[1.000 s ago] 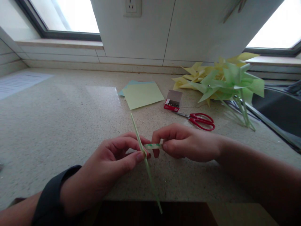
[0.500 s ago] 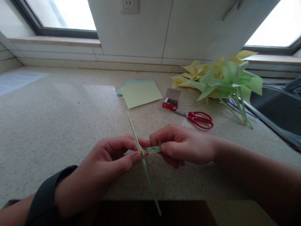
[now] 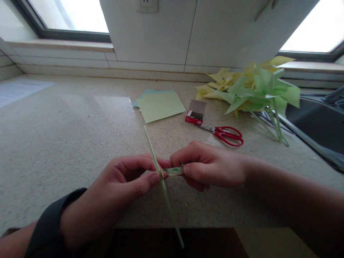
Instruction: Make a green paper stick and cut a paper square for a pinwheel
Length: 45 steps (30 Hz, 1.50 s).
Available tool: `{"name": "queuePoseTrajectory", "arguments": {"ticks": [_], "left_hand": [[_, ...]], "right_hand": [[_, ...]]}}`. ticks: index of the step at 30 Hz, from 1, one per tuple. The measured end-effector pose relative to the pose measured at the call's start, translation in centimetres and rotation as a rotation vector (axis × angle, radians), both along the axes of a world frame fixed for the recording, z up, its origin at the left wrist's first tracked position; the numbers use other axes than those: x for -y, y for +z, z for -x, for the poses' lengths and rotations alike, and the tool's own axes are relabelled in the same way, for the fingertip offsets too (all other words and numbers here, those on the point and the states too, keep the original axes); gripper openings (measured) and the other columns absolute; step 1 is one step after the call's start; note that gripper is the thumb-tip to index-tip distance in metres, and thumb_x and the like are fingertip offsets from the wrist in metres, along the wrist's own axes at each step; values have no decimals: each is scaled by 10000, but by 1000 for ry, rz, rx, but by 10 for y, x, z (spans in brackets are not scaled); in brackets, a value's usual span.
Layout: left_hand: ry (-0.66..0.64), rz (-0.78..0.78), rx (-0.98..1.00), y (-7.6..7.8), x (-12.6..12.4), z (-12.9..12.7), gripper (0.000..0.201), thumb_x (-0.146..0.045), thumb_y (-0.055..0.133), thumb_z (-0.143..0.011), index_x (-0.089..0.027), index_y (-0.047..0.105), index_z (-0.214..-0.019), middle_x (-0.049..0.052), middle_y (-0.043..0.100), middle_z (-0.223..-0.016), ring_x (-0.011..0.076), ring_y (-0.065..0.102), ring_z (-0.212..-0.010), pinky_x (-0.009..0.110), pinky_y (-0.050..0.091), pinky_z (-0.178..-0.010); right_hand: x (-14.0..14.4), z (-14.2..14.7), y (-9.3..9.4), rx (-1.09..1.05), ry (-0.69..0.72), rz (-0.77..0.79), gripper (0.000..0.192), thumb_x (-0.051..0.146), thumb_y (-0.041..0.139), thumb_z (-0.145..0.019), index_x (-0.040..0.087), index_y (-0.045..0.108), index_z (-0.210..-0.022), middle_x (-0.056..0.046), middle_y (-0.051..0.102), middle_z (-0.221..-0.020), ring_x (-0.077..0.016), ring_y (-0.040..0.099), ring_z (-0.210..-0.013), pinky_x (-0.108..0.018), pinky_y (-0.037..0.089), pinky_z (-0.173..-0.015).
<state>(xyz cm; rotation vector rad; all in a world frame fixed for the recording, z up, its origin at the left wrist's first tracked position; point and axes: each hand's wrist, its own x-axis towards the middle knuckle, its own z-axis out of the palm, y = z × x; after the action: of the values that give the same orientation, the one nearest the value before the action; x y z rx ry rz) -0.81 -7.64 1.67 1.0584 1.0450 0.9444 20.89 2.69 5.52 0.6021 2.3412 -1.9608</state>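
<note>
**Green stick (image 3: 166, 195) held over a speckled counter (image 3: 67, 132)**

The thin green stick is held up in the middle of the view, on a slant. It is pinched between the thumb and fingers of the left hand (image 3: 129, 179), and its low end is seen past the front edge of the counter. A short strip (image 3: 174, 171) with green marks is stretched from the stick to the right hand (image 3: 212, 165). Its other end is nipped between the right thumb and first finger. The two hands are kept very close; whether their fingers touch cannot be told. A wide black band (image 3: 47, 222) is worn on the left wrist.

The counter is pale and dotted all over with tiny specks. A bright patch of light is spread on its left half. A yellow-green paper (image 3: 162, 107) is laid over some blue paper (image 3: 136, 104). Near it, a little red box (image 3: 194, 118) is left with its lid up, and small bits can be seen inside. Red-handled scissors (image 3: 228, 135) are laid just in front of it. At the back right, green pinwheels (image 3: 259, 89) and yellow pinwheels (image 3: 221, 79) are piled up, close to a dark sink (image 3: 314, 122). A printed page (image 3: 21, 92) is cut off by the left side of the view.

Behind the counter, a smooth white wall (image 3: 150, 39) is set between two bright windows (image 3: 75, 16), and a socket (image 3: 147, 5) is fixed high on it.
</note>
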Motion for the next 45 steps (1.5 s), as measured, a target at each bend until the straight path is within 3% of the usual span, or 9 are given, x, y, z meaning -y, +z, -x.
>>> {"name": "queuePoseTrajectory", "arguments": {"ticks": [6,10,15,18,32,39,45], "left_hand": [[-3,-88,-31,4,3,0,74,-336,760,-891,-306,828,-901,-14,781,-1091,178,681,-1001,212,510,-838],[0,-39,9,4,2,0,87,-328,748,-905,-313,828,-934,-17,782,-1098,161,686,-979,194,511,-818],[5,1,123,4,0,-2,78,-329,774,-883,-310,835,-927,-12,793,-1063,172,702,-1013,202,523,-869],[23,4,139,4,0,-2,67,-339,795,-862,-320,837,-910,-19,793,-1068,174,705,-1017,201,528,-874],[-14,-88,28,5,0,-2,71,-327,766,-887,-346,835,-889,-31,789,-1012,152,693,-959,193,508,-845],[-42,-85,60,6,0,-1,93,-311,743,-909,-348,828,-902,-55,785,-1017,131,686,-970,175,491,-871],[-2,-44,70,7,-1,-2,51,-329,781,-872,-329,832,-868,-40,794,-996,141,689,-941,183,502,-831]], "right_hand": [[6,1,6,79,-47,-54,268,171,446,-785,141,652,-954,14,614,-653,-138,587,-581,-237,466,-535],[7,1,9,79,-42,-64,187,179,457,-795,161,625,-877,-7,649,-720,-155,612,-649,-262,479,-601],[11,2,15,80,-33,-306,193,178,469,-808,163,634,-906,-22,655,-813,-164,584,-744,-272,424,-651],[13,3,15,50,-62,-359,204,166,471,-830,169,653,-924,-17,659,-849,-159,578,-774,-269,415,-681],[13,2,12,77,-7,-353,139,234,447,-824,189,566,-768,-5,560,-718,-161,516,-700,-276,371,-609],[13,0,11,-42,18,-348,157,226,408,-832,207,536,-743,-20,561,-773,-171,517,-748,-307,417,-730],[9,-2,8,-77,45,-254,122,219,398,-820,225,465,-718,-10,531,-753,-165,503,-741,-293,426,-726]]}}
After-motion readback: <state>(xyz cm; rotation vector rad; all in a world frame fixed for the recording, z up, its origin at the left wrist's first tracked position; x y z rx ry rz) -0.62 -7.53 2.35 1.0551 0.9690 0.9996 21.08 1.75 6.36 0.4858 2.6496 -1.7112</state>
